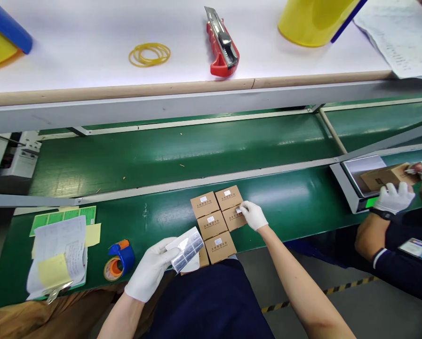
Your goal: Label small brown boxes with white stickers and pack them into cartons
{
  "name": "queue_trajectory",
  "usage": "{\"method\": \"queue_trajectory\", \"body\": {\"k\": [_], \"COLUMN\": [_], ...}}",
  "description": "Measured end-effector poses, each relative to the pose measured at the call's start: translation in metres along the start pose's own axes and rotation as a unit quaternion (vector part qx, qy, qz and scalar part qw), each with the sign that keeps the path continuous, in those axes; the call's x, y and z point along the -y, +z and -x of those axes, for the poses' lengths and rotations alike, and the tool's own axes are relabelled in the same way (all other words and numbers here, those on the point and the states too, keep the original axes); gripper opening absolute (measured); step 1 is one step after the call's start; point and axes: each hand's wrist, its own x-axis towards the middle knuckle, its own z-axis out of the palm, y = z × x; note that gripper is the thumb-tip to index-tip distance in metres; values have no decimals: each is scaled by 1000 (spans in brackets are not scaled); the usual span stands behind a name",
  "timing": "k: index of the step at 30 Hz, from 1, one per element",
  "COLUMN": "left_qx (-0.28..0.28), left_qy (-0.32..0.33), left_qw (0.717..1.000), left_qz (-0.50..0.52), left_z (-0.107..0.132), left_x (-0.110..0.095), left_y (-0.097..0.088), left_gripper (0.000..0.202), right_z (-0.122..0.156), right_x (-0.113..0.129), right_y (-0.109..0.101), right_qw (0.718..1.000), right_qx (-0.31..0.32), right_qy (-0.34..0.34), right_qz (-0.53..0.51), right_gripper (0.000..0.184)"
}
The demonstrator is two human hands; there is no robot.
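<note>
Work in hand: sticking small white labels onto a cluster of small cardboard boxes (216, 221) on the green surface (295, 202).
Done: the two far boxes and the middle one each show a white label on top; so does the near box.
Left: the right box (233, 218) is being labelled now; a further box, half hidden under the label sheet, may be unlabelled, though I cannot tell.
Right hand (253, 215): gloved, fingertips pressed on the label at that box's top, not gripping anything.
Left hand (150, 269): gloved, closed around a label sheet (187, 248), held just beside the nearest boxes.
Boxes' look: brown, square, flat-topped, printed with dark text, packed edge to edge in tilted rows.
Nearby: tape roll (118, 260), paper stack (59, 256); a co-worker's gloved hand (394, 197) at right holds another box.
</note>
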Motion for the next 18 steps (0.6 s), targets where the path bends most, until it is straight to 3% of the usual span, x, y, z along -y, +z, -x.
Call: {"method": "queue_trajectory", "body": {"k": [5, 18], "left_qx": [2, 0], "left_qy": [-1, -4], "left_qw": [1000, 1000], "left_qz": [13, 13], "left_z": [2, -1], "left_x": [1, 0], "left_y": [-3, -5], "left_gripper": [40, 39], "right_z": [-8, -3], "right_x": [2, 13], "right_y": [15, 27], "right_qw": [999, 991], "right_qx": [43, 39], "right_qy": [8, 35], "right_qz": [21, 125], "right_gripper": [20, 21]}}
